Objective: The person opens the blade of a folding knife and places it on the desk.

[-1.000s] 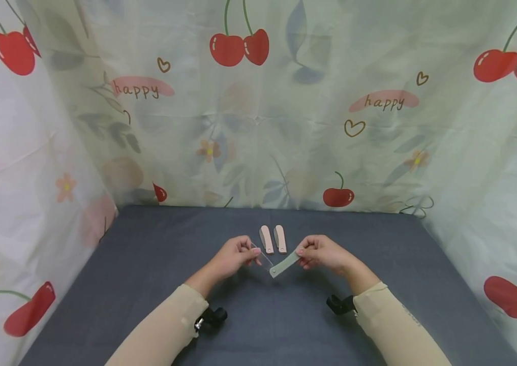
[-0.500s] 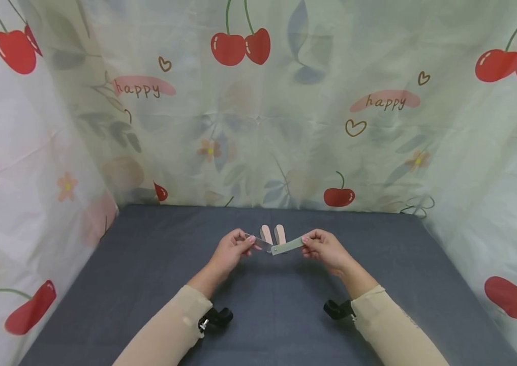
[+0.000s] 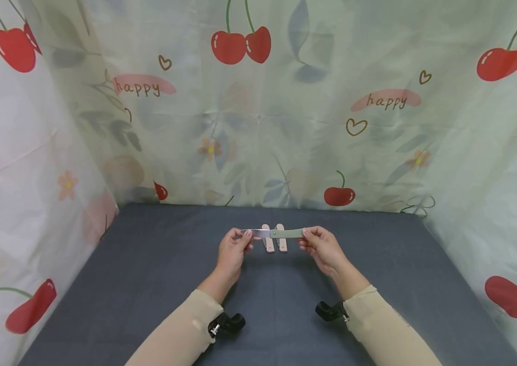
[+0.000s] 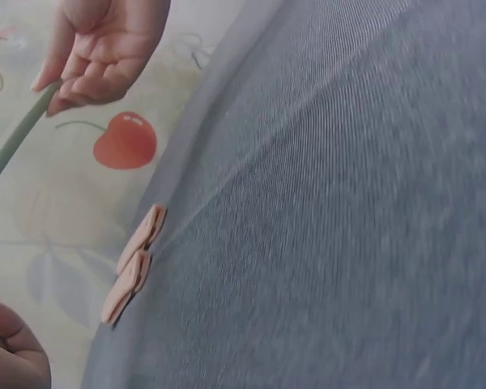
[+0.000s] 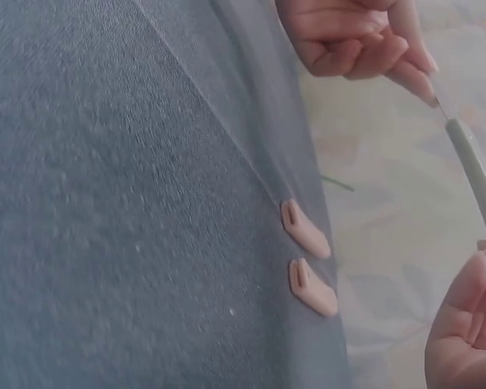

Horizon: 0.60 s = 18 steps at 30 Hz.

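Note:
A folding knife with a pale green handle [image 3: 287, 234] is held level above the table, its blade [image 3: 264, 233] in line with the handle. The left hand [image 3: 232, 255] pinches the blade between thumb and fingers. At the other end, the right hand [image 3: 326, 251] pinches the tip of the handle. The right wrist view shows the same green handle [image 5: 474, 174] between the two hands, with a thin bit of blade beside the left hand's fingertips [image 5: 425, 85]. In the left wrist view the left hand [image 4: 12, 348] is mostly cut off.
Two pink folded knives [image 3: 269, 246] [image 3: 282, 245] lie side by side on the dark grey tablecloth [image 3: 267, 310], just beyond the hands. Patterned curtains [image 3: 258, 117] rise at the back and both sides. A black wrist mount [image 3: 228, 323] sits by each sleeve.
The blade has swung out from an angle to a straight line with the green handle. Both hands have risen and moved away from the body, still holding the knife.

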Available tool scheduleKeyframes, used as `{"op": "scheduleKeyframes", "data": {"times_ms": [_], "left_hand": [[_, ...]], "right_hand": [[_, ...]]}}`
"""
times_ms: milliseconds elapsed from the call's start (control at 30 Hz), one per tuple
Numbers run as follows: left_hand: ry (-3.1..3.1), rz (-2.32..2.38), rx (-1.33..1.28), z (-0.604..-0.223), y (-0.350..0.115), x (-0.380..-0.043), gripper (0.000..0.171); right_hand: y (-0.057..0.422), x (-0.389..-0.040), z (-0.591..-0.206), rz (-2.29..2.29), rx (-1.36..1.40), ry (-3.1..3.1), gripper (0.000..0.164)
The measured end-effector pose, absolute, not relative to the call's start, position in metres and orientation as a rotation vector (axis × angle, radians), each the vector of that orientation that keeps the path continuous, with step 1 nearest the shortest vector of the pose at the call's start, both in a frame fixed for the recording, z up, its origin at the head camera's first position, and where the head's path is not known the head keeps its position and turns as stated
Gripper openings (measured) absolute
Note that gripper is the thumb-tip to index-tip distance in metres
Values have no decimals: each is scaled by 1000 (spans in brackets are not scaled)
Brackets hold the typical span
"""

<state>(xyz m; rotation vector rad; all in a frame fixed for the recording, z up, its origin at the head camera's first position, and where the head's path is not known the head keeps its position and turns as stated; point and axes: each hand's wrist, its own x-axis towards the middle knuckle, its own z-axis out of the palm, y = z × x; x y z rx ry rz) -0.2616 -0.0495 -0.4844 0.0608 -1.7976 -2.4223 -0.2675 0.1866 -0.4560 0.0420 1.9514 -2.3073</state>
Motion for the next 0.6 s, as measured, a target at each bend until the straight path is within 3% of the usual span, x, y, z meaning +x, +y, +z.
{"op": "scheduleKeyframes", "data": {"times_ms": [267,600], "left_hand": [[-1806,-2401,83,-489,-50,-262,24],[-2191,-2242,-85,-483,-74,-262,21]], "right_hand": [[182,-267,-459,-2322,114,1940,11],[200,-267,-457,-2063,-61,2138,21]]}}
